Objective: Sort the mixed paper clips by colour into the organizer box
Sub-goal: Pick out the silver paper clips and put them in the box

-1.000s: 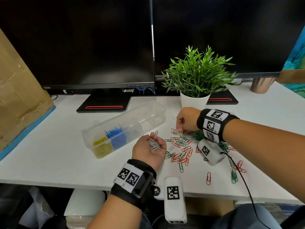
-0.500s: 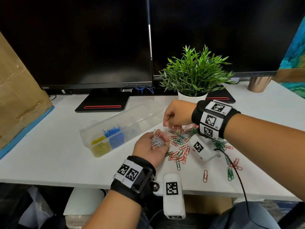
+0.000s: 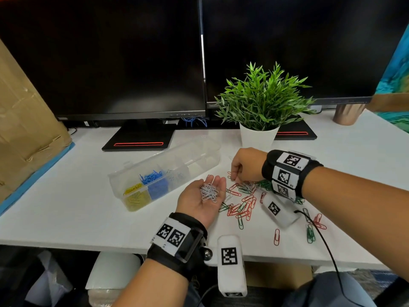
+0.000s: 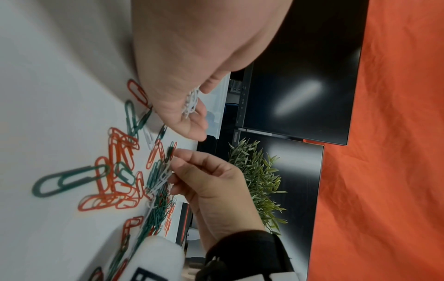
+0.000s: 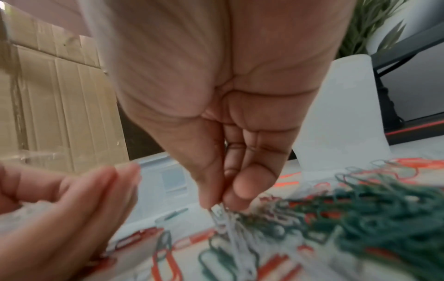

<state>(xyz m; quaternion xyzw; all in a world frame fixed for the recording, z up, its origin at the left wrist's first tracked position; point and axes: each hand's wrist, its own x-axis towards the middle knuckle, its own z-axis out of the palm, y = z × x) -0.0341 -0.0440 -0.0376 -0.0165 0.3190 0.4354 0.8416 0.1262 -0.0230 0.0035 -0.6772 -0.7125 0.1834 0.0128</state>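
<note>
While the left hand lies palm up with its fingers loosely cupped under a small heap of white clips, the right hand reaches down at its 2 o'clock, thumb and forefinger pinching what looks like a white clip, though the wrist view is blurred. That clip sits at the edge of the scattered red and green clips on the white desk. At 10 o'clock from the left hand stands the clear organizer box, lid open, with yellow clips in its nearest compartment, blue clips in the next and white ones beyond. A potted plant stands at 12 o'clock from the right hand, before two dark monitors.
</note>
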